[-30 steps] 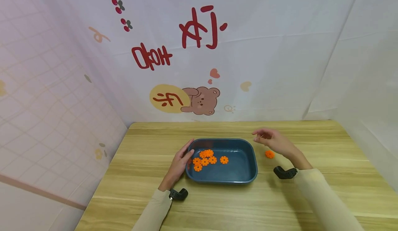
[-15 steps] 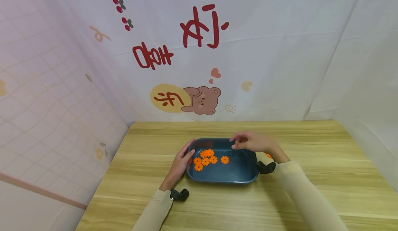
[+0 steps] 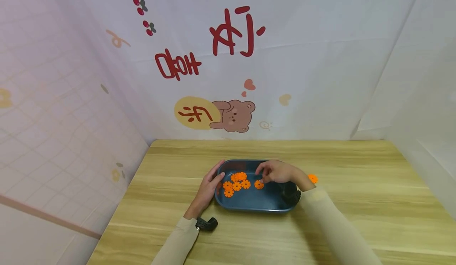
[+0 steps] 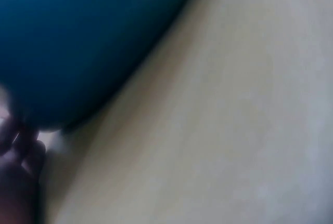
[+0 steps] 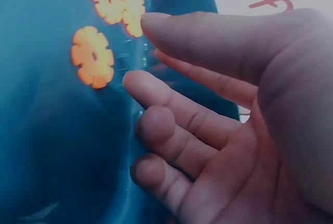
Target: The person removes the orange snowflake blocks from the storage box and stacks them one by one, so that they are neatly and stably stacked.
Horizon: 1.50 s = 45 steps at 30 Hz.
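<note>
A dark blue rectangular tray (image 3: pixel 249 201) sits on the table, with several orange notched plastic discs (image 3: pixel 236 186) clustered in its left half. My left hand (image 3: pixel 206 189) grips the tray's left end, thumb over the rim and fingers along the outer wall. Over the tray's right half is my right hand (image 3: pixel 279 171), its fingertips close to a single orange disc (image 3: pixel 259 184). In the right wrist view, thumb and fingers (image 5: pixel 151 122) are bent and apart with nothing between them, and a disc (image 5: pixel 92 56) lies just beyond.
Right of the tray, another orange disc (image 3: pixel 313 178) lies on the wooden table (image 3: pixel 356 209), beside my right wrist. A white printed cloth (image 3: pixel 313 75) hangs behind the table's back edge. Dark camera mounts (image 3: pixel 207 224) stick out from the wrists.
My right hand has moved left from over the table beside the tray to inside it, lowering toward the single disc. The left hand stays at the tray's left end.
</note>
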Each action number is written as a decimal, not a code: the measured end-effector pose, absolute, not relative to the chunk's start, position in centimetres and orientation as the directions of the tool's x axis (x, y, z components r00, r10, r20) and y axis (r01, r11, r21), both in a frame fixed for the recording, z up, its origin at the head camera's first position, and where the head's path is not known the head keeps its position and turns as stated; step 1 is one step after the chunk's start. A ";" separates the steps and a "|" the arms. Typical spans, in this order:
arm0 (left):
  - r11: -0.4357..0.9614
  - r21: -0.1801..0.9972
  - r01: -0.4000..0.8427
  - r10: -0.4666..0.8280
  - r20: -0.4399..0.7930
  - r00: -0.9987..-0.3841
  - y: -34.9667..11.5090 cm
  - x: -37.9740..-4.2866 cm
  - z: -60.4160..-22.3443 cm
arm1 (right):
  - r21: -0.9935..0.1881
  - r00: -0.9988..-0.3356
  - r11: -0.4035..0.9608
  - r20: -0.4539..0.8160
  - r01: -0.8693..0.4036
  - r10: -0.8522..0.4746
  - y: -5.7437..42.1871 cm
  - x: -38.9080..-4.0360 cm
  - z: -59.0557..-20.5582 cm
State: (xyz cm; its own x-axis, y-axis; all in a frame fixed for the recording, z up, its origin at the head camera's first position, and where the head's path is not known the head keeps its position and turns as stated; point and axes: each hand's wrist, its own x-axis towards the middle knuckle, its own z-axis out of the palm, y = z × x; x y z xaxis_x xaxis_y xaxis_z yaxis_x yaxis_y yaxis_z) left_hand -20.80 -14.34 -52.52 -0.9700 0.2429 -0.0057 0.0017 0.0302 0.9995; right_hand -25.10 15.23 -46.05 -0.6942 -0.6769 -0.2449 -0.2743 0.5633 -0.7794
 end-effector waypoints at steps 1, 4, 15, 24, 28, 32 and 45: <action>0.032 0.999 0.001 0.251 -0.007 -0.968 -14.3 -20.6 -52.1 | -0.778 -0.696 0.568 -0.251 -0.269 -0.673 15.2 -25.1 -46.2; 0.038 0.999 0.014 0.268 0.003 -0.963 -14.2 -20.2 -50.9 | -0.777 -0.699 0.575 -0.262 -0.257 -0.666 15.2 -25.2 -46.8; 0.027 0.999 0.035 0.223 0.028 -0.974 -14.3 -21.0 -53.5 | -0.739 -0.712 0.620 -0.285 -0.263 -0.642 14.6 -25.5 -48.0; 0.032 0.998 0.052 0.218 0.044 -0.975 -14.2 -20.9 -53.6 | -0.725 -0.724 0.639 -0.294 -0.257 -0.624 14.4 -25.5 -48.6; 0.025 0.999 0.043 0.225 0.036 -0.974 -14.2 -21.1 -53.6 | -0.719 -0.726 0.649 -0.306 -0.248 -0.616 14.3 -25.5 -48.8; 0.010 0.999 0.040 0.226 0.037 -0.973 -14.2 -21.1 -53.6 | -0.703 -0.729 0.662 -0.308 -0.258 -0.612 14.1 -25.6 -48.9; 0.029 0.997 0.073 0.216 0.065 -0.974 -14.3 -20.9 -53.7 | -0.696 -0.710 0.667 -0.326 -0.267 -0.624 13.9 -25.6 -48.9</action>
State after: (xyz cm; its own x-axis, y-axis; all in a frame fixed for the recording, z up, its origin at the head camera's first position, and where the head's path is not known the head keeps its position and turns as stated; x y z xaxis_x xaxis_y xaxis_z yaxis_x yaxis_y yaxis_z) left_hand -20.93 -14.30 -53.73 -0.9742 0.2162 0.0651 0.0730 0.0290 0.9969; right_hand -25.62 13.95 -48.86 -0.7099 -0.6242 -0.3263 -0.2668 0.6671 -0.6956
